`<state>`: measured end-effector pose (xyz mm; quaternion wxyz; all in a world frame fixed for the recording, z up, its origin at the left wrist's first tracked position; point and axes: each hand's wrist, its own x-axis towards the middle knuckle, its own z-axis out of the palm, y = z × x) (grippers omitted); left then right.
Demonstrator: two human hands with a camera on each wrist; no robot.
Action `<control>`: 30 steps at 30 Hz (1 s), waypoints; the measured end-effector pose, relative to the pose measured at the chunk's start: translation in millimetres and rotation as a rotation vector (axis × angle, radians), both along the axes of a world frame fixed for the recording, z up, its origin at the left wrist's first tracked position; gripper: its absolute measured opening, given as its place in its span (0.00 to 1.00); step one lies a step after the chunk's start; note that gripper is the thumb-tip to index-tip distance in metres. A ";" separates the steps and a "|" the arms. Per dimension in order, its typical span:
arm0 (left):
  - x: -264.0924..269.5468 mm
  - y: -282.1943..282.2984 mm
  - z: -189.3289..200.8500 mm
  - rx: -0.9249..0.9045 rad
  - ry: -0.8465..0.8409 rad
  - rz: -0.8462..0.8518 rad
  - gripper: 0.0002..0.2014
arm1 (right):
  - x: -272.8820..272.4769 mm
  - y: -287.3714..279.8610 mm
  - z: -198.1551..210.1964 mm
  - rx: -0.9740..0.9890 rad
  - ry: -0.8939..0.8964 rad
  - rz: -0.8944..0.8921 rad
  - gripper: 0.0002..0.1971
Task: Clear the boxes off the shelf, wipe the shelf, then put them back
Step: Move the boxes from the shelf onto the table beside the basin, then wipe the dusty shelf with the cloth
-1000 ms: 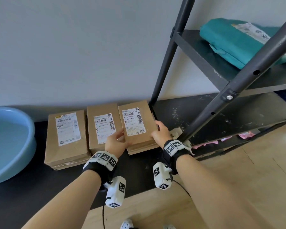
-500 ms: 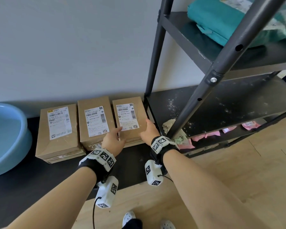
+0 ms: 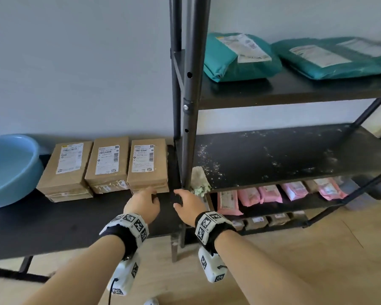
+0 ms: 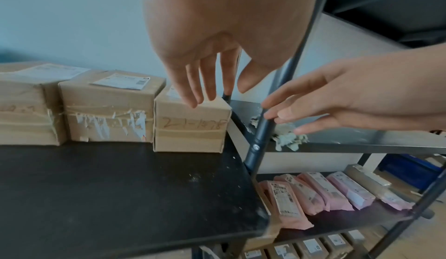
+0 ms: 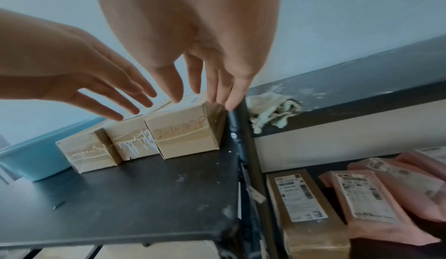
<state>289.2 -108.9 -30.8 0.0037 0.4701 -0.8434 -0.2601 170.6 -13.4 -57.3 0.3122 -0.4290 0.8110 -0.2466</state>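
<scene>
Three brown cardboard boxes stand in a row on a black table (image 3: 75,223), left of the shelf unit. The rightmost box (image 3: 148,166) (image 4: 190,127) (image 5: 188,137) sits beside the shelf's front post (image 3: 190,106). My left hand (image 3: 145,200) (image 4: 205,83) hovers just in front of that box with straight, spread fingers, holding nothing. Just to its right, by the post's base, my right hand (image 3: 186,204) (image 5: 205,87) is also open and holds nothing. The middle shelf (image 3: 284,155) is bare and speckled with white dust. A crumpled pale cloth (image 3: 199,180) (image 5: 272,112) lies at its front left corner.
A blue basin (image 3: 9,170) sits at the table's left end. Teal mailer bags (image 3: 240,58) lie on the upper shelf. Pink packets (image 3: 273,194) and small boxes fill the lower shelves. Wooden floor lies below on the right.
Both hands have come off the sides of the rightmost box and drawn back toward me. The box stays on the table. The head view has pulled back and risen.
</scene>
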 end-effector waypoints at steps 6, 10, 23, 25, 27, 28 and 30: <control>-33.5 60.0 -2.4 -0.108 -0.131 -0.029 0.16 | -59.1 56.6 3.0 0.005 0.045 0.069 0.23; -53.6 72.1 -5.1 -0.177 -0.207 -0.108 0.16 | -89.9 56.0 -1.0 -0.040 0.149 0.086 0.20; -82.9 63.4 -76.9 -0.169 -0.102 -0.292 0.15 | -117.1 -19.5 -63.1 0.021 0.423 0.381 0.27; -88.7 62.5 -79.4 -0.153 -0.085 -0.292 0.15 | -121.0 -20.8 -69.5 0.045 0.443 0.411 0.27; -95.2 64.6 -78.6 -0.139 -0.085 -0.312 0.14 | -127.6 -18.6 -73.7 0.050 0.455 0.389 0.26; -97.8 65.7 -78.0 -0.141 -0.078 -0.327 0.13 | -133.1 -15.2 -73.1 0.057 0.451 0.347 0.26; -102.1 67.1 -74.4 -0.155 -0.069 -0.342 0.11 | -149.8 -3.3 -69.7 0.088 0.432 0.244 0.28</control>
